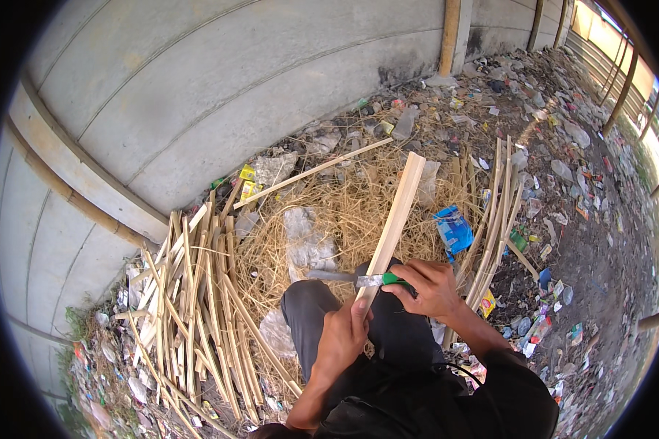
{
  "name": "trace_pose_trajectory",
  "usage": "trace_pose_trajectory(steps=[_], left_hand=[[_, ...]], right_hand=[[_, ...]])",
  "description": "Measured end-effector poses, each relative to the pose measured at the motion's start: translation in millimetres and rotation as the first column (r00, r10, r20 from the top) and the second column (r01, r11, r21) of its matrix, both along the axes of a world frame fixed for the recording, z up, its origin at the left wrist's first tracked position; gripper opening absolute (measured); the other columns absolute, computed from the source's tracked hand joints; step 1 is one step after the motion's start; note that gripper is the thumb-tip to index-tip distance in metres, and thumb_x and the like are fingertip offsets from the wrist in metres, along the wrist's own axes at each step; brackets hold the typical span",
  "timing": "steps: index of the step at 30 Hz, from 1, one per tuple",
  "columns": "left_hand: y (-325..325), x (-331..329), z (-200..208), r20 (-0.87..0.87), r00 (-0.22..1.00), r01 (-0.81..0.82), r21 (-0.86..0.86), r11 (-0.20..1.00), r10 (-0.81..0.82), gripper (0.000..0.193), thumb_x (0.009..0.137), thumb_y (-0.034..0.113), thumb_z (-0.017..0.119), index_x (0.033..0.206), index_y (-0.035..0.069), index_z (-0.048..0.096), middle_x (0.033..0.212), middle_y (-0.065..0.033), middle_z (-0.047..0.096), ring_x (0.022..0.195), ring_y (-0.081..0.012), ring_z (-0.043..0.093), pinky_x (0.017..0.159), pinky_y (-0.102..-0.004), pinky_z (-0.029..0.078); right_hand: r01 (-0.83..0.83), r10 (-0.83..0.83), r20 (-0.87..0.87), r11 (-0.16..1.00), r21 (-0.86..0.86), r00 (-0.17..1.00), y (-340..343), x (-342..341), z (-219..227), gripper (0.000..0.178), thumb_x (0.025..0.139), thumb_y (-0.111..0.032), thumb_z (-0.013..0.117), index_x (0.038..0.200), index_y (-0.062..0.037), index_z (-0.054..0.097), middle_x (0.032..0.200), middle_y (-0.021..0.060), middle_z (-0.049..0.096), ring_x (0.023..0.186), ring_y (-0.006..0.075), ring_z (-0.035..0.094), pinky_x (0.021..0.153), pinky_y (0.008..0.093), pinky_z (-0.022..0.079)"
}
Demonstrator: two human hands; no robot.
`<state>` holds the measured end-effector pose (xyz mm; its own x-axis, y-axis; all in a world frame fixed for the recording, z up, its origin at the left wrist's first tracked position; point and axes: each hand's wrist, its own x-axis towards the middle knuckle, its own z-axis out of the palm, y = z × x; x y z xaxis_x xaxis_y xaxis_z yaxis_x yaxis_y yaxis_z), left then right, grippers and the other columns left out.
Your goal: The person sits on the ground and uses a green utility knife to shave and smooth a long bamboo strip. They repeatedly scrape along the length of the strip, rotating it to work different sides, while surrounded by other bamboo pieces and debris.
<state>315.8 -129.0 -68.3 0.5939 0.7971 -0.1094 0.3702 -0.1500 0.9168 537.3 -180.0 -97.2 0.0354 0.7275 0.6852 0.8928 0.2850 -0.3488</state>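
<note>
My left hand (340,335) is closed around the lower end of a long pale strip of split bamboo or wood (398,211). The strip slants up and away to the right over my knees. In my right hand (427,288) is a knife (392,279) with a green handle, gripped by the fingers. Its blade lies across the strip just above my left thumb, the tip pointing left. Beneath, between and beyond my dark-trousered knees (307,311), lies a heap of thin straw-coloured shavings (359,201).
On the left, a pile of similar strips (205,314) leans together. More strips (499,212) lie to the right, beside a blue plastic packet (454,230). Plastic litter (564,219) covers the dark ground. A grey concrete wall (220,80) with posts runs along the far left side.
</note>
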Motion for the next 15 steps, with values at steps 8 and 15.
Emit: trace_pose_trajectory(steps=[8, 15], left_hand=[[-36.4, -30.9, -5.7, -0.091, 0.990, 0.084, -0.213, 0.973, -0.105, 0.057, 0.122, 0.039, 0.038, 0.095, -0.002, 0.066, 0.055, -0.0069, 0.056, 0.044, -0.0187, 0.059, 0.050, -0.0356, 0.048], [-13.4, -33.8, -16.3, 0.013, 0.999, 0.037, -0.242, 0.970, -0.035, 0.055, 0.123, 0.038, 0.038, 0.095, -0.001, 0.065, 0.055, -0.0064, 0.055, 0.043, -0.0174, 0.058, 0.049, -0.0349, 0.047]], right_hand=[[0.528, -0.502, -0.313, 0.849, -0.001, 0.806, 14.6, 115.7, 13.1, 0.023, 0.102, -0.022, 0.079, 0.108, -0.0006, 0.079, 0.090, 0.0131, 0.079, 0.067, 0.0205, 0.072, 0.060, 0.0333, 0.054], [0.110, -0.094, -0.235, 0.992, 0.058, 0.967, 10.5, 50.4, -6.7, 0.025, 0.098, -0.024, 0.083, 0.108, -0.0028, 0.075, 0.090, 0.0112, 0.077, 0.067, 0.0256, 0.073, 0.059, 0.0354, 0.055]])
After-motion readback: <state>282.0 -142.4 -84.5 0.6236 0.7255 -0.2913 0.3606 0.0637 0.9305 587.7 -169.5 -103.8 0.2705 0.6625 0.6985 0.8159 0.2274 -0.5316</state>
